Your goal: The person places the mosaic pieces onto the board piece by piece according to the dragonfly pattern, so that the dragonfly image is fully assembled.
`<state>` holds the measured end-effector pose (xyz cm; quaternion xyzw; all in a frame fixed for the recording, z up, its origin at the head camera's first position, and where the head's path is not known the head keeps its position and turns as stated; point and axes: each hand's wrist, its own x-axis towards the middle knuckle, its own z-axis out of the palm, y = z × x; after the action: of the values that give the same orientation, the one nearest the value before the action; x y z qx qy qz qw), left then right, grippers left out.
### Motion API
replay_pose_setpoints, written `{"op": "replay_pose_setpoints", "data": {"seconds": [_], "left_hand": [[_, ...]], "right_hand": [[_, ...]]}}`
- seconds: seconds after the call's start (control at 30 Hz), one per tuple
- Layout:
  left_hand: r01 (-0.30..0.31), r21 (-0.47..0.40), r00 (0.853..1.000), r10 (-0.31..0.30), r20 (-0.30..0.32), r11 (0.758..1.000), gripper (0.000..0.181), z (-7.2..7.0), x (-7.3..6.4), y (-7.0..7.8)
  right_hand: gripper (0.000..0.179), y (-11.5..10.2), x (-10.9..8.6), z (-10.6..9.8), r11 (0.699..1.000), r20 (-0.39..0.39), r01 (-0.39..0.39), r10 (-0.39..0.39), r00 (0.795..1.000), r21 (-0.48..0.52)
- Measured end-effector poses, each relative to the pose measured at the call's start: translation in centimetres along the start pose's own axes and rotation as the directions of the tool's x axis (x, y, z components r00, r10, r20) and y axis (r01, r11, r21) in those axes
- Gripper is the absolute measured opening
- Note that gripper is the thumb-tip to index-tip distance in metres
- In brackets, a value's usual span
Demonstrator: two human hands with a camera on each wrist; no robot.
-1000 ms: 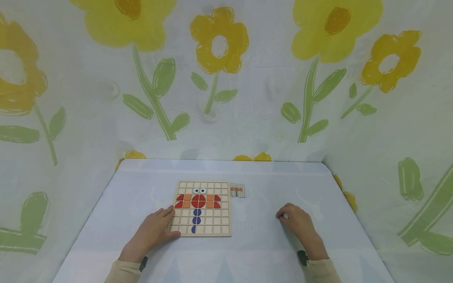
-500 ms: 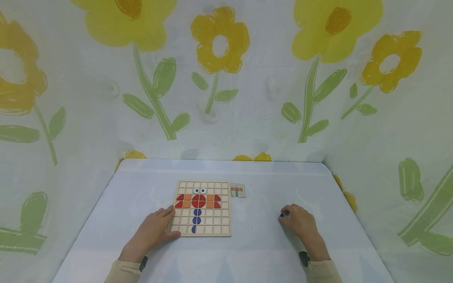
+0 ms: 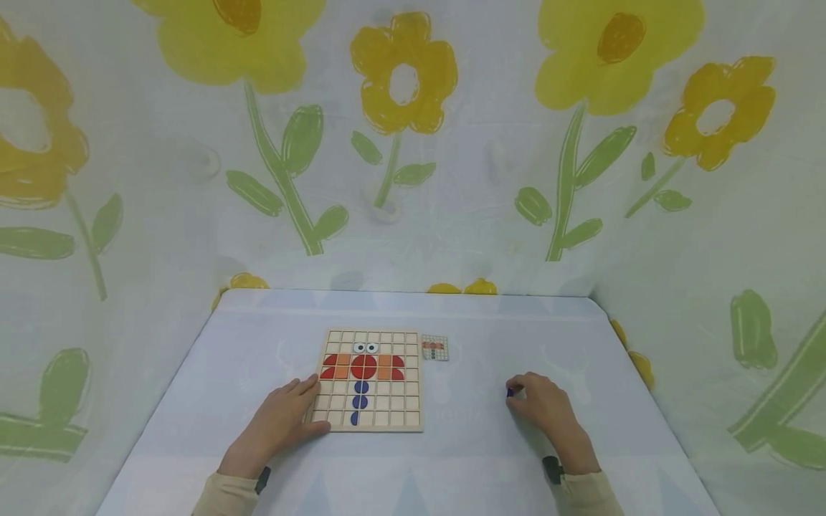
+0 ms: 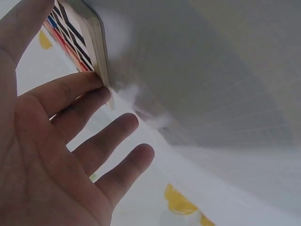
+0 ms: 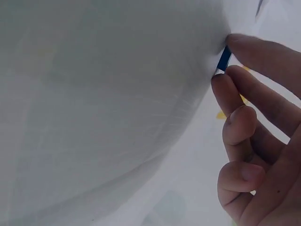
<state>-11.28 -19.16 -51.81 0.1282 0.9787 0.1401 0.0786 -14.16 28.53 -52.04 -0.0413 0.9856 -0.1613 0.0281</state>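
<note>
A wooden grid board [image 3: 405, 403] lies left of centre on the table. Two eye pieces [image 3: 366, 347] sit near its top, above a red circle [image 3: 364, 367] with orange and red pieces on both sides. Below runs a column of blue rounded pieces [image 3: 360, 402], the lowest filling only the left cell. My left hand [image 3: 277, 423] rests at the board's lower left corner, fingers extended, two fingertips [image 4: 101, 87] touching its edge in the left wrist view. Well to the right, my right hand [image 3: 547, 407] pinches a small blue piece [image 5: 225, 59] between thumb and fingertip.
A small pattern card [image 3: 435, 347] lies just right of the board's upper corner, printed with a similar figure. The table [image 3: 477, 459] has a pale cloth on it. Flower-printed fabric walls [image 3: 464, 236] enclose it at the back and sides.
The blue piece has come into sight in my right hand, whose thumb and fingertip have shifted around it. My left hand and the board stay put.
</note>
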Motion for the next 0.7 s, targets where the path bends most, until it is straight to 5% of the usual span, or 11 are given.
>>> {"op": "replay_pose_setpoints", "data": {"seconds": [0.47,0.7], "left_hand": [[0.006,0.009,1.000,-0.006,0.010,1.000,0.090,-0.2,-0.1,0.2],[0.004,0.023,1.000,-0.004,0.002,1.000,0.090,-0.1,-0.1,0.2]], "right_hand": [[0.022,-0.2,0.1,0.0,0.999,-0.023,0.039,-0.039,0.999,0.001],[0.022,-2.0,0.7,0.2,0.996,-0.068,0.090,-0.088,0.994,0.028]]}}
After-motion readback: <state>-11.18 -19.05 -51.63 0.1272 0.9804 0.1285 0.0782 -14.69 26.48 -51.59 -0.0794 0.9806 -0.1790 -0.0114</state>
